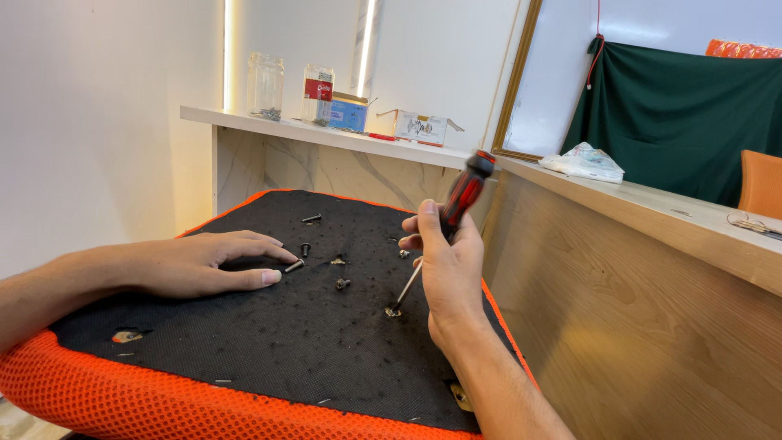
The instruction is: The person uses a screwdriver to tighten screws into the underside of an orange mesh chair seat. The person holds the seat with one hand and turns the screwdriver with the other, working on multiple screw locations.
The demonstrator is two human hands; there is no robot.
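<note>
A glossy red-and-black plastic screwdriver handle (pixel 464 194) and bright metal shaft meet dull metal screws (pixel 343 283) on a seat underside (pixel 269 342) of matt, rough black cloth, edged in orange mesh; beside it, a smooth wood-grain panel (pixel 635 326).

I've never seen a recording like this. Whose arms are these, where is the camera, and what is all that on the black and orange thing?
There is no machine here: these are a person's two bare hands, filmed by one camera worn on the head and looking down. The right hand grips a screwdriver with a red and black handle, its tip set on a screw in a black fabric panel edged with orange mesh, which looks like the underside of a seat. The left hand lies flat on the panel, its fingertips at a loose bolt. A few more loose bolts lie nearby. Behind, a shelf carries glass jars and small boxes.
</note>
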